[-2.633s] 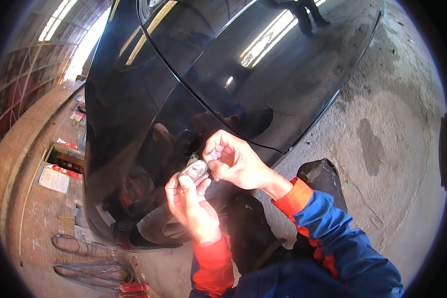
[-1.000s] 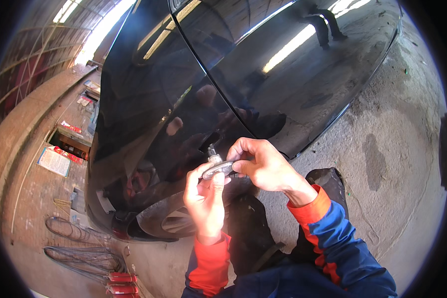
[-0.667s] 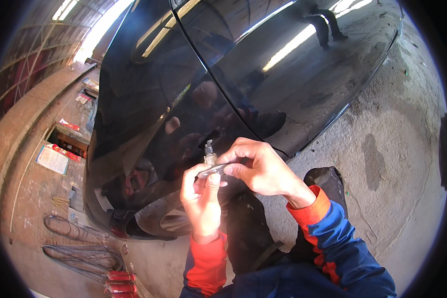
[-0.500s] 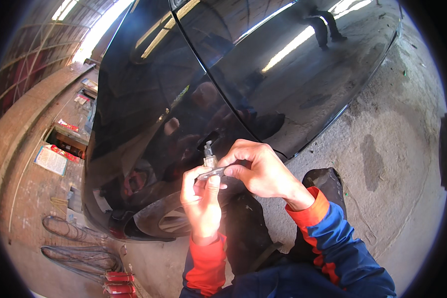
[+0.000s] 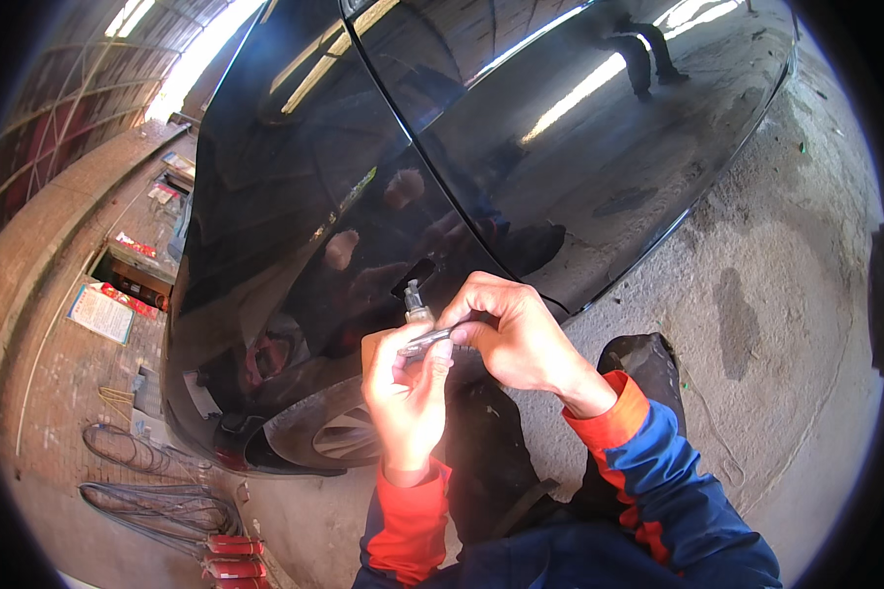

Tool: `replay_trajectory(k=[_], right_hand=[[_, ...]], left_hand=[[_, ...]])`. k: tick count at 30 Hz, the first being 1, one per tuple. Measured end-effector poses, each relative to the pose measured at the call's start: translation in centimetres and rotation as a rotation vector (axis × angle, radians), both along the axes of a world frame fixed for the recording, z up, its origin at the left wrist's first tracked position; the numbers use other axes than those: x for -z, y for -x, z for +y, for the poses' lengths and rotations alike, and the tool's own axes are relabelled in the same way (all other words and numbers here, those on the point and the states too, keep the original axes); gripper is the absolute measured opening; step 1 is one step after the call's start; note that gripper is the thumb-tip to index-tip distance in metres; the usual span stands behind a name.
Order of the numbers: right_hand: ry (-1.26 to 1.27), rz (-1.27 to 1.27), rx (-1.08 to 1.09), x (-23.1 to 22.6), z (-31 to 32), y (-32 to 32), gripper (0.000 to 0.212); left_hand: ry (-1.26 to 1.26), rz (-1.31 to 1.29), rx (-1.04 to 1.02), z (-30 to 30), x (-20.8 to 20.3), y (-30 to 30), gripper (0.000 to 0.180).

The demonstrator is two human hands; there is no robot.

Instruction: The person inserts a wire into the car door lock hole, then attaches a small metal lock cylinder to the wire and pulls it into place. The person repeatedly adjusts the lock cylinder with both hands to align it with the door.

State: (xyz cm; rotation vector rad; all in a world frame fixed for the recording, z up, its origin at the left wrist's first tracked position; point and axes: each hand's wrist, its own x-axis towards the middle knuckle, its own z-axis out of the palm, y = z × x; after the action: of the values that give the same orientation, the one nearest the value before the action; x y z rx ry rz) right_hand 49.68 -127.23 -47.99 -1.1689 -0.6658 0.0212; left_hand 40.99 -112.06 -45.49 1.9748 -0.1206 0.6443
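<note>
Both my hands hold a small clear side marker lamp in front of a black car's fender. My left hand grips its left end between thumb and fingers. My right hand pinches the right end. A pale socket with a grey plug points up from behind the lamp toward the fender. Just beyond it is a dark oblong slot in the panel. Fingers cover part of the lamp, and I cannot tell whether a wire runs from the plug into the slot.
Below the slot is the car's wheel. A door adjoins the fender on the right. Hoses and red fire extinguishers lie at lower left. Rough concrete stretches to the right.
The lamp has tilted in my hands, its right end rising slightly. My left thumb has shifted right along it. The slot shows a little more above the plug.
</note>
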Motion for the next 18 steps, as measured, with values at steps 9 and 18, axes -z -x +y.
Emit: replay_trajectory(k=[9,18], right_hand=[[0.02,-0.028,0.044,0.0,0.05,0.28,0.015],[0.079,0.0,-0.011,-0.31,-0.39,0.4,0.025]], left_hand=[[0.068,0.024,-0.043,-0.61,0.12,0.08,0.023],[0.151,0.097,0.013,0.08,-0.6,0.57,0.021]])
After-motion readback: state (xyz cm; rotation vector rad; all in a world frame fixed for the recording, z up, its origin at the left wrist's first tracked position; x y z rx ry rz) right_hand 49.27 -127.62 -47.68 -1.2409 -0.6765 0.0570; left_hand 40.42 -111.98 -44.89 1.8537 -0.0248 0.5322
